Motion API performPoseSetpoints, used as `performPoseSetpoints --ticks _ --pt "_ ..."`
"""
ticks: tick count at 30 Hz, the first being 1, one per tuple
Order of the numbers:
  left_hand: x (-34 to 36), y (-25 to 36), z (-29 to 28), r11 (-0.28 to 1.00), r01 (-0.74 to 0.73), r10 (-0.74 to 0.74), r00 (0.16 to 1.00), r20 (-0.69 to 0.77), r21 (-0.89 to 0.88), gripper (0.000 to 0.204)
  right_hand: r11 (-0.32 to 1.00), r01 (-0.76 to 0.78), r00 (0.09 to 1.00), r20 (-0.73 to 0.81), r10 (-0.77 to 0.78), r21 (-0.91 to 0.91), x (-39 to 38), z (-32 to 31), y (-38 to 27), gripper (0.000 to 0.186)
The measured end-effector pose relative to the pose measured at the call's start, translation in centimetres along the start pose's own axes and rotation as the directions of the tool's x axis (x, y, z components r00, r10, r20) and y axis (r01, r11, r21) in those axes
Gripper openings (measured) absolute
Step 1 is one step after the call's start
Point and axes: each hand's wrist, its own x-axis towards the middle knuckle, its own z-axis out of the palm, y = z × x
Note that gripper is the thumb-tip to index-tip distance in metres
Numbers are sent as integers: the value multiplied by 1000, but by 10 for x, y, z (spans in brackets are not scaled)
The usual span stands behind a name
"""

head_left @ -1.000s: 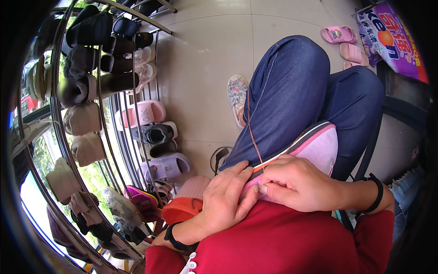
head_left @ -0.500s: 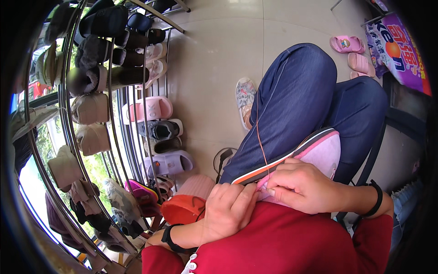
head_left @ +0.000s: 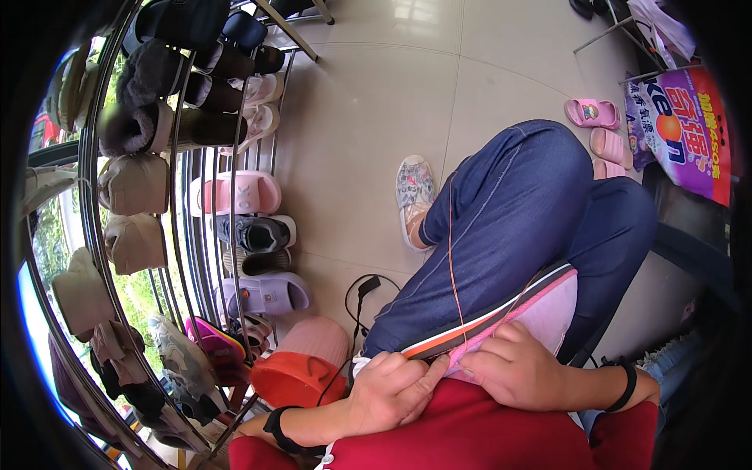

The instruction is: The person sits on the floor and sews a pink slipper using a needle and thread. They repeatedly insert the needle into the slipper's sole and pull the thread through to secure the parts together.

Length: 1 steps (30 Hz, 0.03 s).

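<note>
Across my lap lies a pink slipper [head_left: 558, 312], its sole edge striped in white, orange and dark brown. My left hand [head_left: 395, 389] grips it at the near-left end, with the index finger pointing along the edge where sole and upper meet. On the slipper's pink upper, my right hand [head_left: 513, 368] is closed, thumb and curled fingers at the pink rim. Both hands' fingertips are close together. A long brown thread [head_left: 452, 258] runs over my jeans down to the sole edge between them. Whether a needle is there, I cannot tell.
Metal racks of shoes [head_left: 137, 184] stand at the left beside a window. Near my left arm is a red and pink bucket [head_left: 270, 380], with a black cable [head_left: 362, 294] behind it. Pink slippers [head_left: 593, 113] and a purple printed bag [head_left: 681, 133] lie at the far right.
The view has shifted, so my legs and the slipper sit lower. My left index finger now stretches along the sole edge. The right hand's fingers have shifted slightly at the rim.
</note>
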Motion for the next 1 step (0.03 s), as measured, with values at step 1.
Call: performPoseSetpoints --ticks 1 --pt "-1 -2 0 1000 -14 14 1000 -12 0 48 1000 -5 1000 4 5 -7 -1 0 -2 23"
